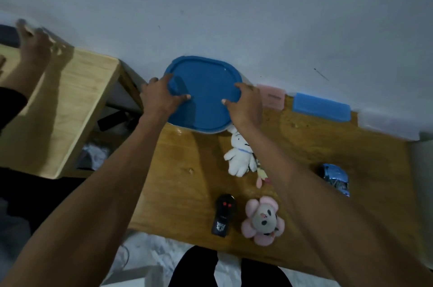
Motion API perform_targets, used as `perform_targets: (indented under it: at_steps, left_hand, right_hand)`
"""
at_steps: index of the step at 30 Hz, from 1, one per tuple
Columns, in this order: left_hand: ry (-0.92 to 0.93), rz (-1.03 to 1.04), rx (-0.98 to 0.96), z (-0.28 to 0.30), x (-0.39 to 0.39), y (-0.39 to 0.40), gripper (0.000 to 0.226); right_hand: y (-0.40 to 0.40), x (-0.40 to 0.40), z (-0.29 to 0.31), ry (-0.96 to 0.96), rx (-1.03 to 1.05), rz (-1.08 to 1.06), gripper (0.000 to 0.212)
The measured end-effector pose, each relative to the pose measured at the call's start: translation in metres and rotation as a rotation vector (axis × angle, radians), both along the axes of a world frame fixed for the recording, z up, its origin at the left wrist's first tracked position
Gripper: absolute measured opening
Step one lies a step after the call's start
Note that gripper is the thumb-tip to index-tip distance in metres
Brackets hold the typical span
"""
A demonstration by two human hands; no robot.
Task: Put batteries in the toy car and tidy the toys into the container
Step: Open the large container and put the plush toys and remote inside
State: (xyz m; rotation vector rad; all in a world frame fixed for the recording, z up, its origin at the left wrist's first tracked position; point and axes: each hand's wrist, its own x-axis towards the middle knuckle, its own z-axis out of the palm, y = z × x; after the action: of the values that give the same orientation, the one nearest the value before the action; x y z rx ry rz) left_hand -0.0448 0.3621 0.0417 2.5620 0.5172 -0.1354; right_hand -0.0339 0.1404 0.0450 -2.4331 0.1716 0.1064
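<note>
Together, our left hand (161, 97) and right hand (246, 104) clasp opposite edges of the blue lid (203, 90) on the container at the desk's (182, 193) far edge; nearer, white plush (239, 158), black remote (223, 215), pink plush (262, 220), and rightmost the toy car (336, 177).

My feed is dim and bluish, with soft shadows across the surface (192, 193), motion blur on a hand at far left (32, 45), and wide-angle bending at the edges.
</note>
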Motion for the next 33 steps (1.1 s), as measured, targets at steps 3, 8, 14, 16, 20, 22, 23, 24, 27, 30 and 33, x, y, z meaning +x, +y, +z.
perform_targets:
  at_steps: [3,8,14,16,20,22,23,24,27,30,33]
  left_hand:
    - [-0.025,0.023,-0.128,-0.003,-0.004,-0.001,0.082]
    - [-0.064,0.042,-0.071,0.0,-0.006,-0.007,0.077]
    - [-0.145,0.032,-0.049,0.018,-0.013,-0.01,0.076]
    - [-0.188,0.012,-0.043,0.024,-0.02,-0.009,0.079]
    - [-0.254,0.01,-0.031,0.033,-0.049,-0.007,0.09]
    - [-0.264,0.011,-0.017,0.033,-0.071,-0.005,0.09]
    - [-0.268,0.013,-0.006,0.032,-0.084,-0.005,0.09]
    - [-0.274,0.016,0.002,0.031,-0.097,-0.005,0.09]
    - [-0.277,0.035,0.0,0.026,-0.141,-0.007,0.09]
    - [-0.278,0.053,-0.024,0.018,-0.186,-0.011,0.088]
    - [-0.258,0.058,0.001,0.001,-0.225,-0.013,0.088]
  right_hand:
    - [0.002,0.0,-0.003,-0.001,0.021,-0.037,0.059]
    - [0.003,0.003,-0.001,0.024,0.101,-0.051,0.064]
    - [0.002,-0.003,0.01,-0.003,0.129,-0.046,0.082]
    - [0.001,-0.01,0.019,-0.013,0.118,-0.047,0.086]
    - [0.002,-0.035,0.031,-0.056,0.146,-0.007,0.085]
    - [0.002,-0.053,0.032,-0.07,0.145,0.009,0.085]
    - [0.002,-0.064,0.031,-0.079,0.142,0.018,0.085]
    - [0.002,-0.076,0.03,-0.086,0.139,0.029,0.085]
    - [-0.002,-0.115,0.025,-0.084,0.144,0.063,0.084]
    - [-0.006,-0.157,0.018,-0.087,0.155,0.108,0.084]
    - [-0.011,-0.194,0.005,-0.055,0.161,0.139,0.083]
